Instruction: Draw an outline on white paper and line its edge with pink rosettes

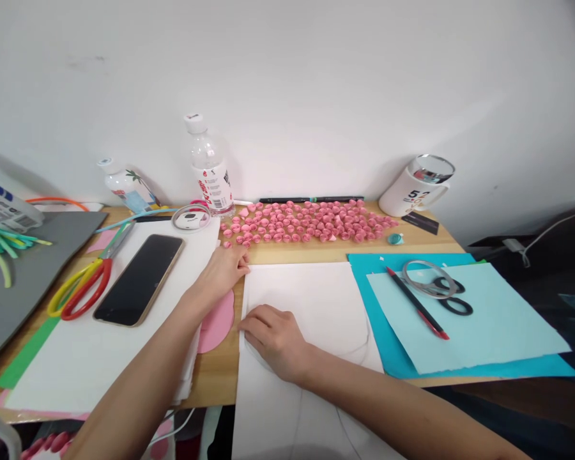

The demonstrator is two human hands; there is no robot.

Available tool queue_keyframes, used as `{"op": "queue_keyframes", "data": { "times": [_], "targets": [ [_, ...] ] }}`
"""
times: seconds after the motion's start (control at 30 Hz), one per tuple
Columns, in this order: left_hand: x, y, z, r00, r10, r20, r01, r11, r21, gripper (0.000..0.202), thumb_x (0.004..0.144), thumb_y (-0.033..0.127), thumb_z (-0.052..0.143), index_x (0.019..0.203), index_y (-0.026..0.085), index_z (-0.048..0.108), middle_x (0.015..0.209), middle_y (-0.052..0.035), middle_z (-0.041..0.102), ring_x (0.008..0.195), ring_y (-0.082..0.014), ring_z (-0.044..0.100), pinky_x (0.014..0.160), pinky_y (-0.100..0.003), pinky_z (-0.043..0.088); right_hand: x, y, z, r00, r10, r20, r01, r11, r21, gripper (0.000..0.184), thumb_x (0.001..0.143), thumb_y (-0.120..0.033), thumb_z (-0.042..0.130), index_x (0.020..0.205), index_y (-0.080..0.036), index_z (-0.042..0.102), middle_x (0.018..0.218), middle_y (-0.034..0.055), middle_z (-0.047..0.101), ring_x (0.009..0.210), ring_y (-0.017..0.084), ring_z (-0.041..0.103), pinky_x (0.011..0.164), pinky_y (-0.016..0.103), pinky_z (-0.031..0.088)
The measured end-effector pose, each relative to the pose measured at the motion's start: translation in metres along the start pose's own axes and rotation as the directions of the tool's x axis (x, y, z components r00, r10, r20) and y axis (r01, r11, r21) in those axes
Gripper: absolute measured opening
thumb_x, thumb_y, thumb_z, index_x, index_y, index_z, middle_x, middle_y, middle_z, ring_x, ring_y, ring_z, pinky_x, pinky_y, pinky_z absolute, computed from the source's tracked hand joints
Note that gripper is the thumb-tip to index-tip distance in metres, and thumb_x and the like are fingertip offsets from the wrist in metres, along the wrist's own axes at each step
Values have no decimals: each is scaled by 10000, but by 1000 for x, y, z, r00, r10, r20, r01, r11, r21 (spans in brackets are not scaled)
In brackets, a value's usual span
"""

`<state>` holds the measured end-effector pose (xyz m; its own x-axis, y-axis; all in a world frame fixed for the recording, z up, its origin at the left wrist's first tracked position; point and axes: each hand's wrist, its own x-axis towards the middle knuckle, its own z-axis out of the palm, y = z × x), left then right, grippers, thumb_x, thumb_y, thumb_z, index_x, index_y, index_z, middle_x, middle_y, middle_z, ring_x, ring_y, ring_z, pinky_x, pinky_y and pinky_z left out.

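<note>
Under right hand (278, 338), white paper sheet (306, 287) seen as smooth, matt. Beyond right hand, pink rolls (292, 222) seemingly made of matt paper, on grained wood table (215, 383). Left of left hand (222, 267), phone (140, 280) faced in glossy glass; scissors (108, 263) fitted with smooth plastic handles. Beyond left hand, bottle (215, 185) made of clear, shiny plastic. Right of right hand, matt light-blue paper (498, 326) seen.

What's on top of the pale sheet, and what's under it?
On the pale sheet: a pen, scissors and a ring overlapping the scissors. Underneath, a blue sheet shows past its left and near edges; whatever else lies beneath its middle is covered.
</note>
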<state>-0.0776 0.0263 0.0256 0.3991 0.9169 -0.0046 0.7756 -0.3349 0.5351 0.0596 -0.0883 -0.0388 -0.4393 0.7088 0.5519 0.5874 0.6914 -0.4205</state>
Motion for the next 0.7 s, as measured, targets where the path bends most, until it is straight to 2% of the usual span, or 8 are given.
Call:
{"op": "queue_keyframes", "data": {
  "times": [0.23, 0.43, 0.7],
  "targets": [
    [-1, 1, 2, 999, -29, -24, 29, 999, 17, 86, 671, 116, 569, 655, 199, 552, 679, -8, 654, 663, -178, 599, 605, -270, 407, -2, 1, 3, 999, 25, 26, -25, 1000, -11, 202, 865, -85, 484, 974, -198, 612, 854, 26, 632, 782, 129, 595, 586, 226, 457],
    [-1, -3, 4, 999, -17, -34, 18, 1000, 25, 65, 692, 147, 592, 693, 205, 561, 720, -16, 666, 707, -196, 602, 636, -294, 413, -1, 0, 2, 999, 22, 23, -22, 1000, -17, 200, 869, -84, 468, 944, -195, 616, 830, 27, 629, 757, 129, 589, 538, 220, 431],
    [0, -3, 3, 999, -35, 3, 35, 999, -21, 90, 695, 138, 592, 752, 203, 566, 728, -10, 670, 723, -199, 612, 665, -297, 412, 1, -1, 0, 1000, 9, -8, -9, 1000, -15, 176, 855, -72, 481, 914, -182, 605, 808, 16, 628, 739, 129, 583, 534, 228, 431]
  ]
}}
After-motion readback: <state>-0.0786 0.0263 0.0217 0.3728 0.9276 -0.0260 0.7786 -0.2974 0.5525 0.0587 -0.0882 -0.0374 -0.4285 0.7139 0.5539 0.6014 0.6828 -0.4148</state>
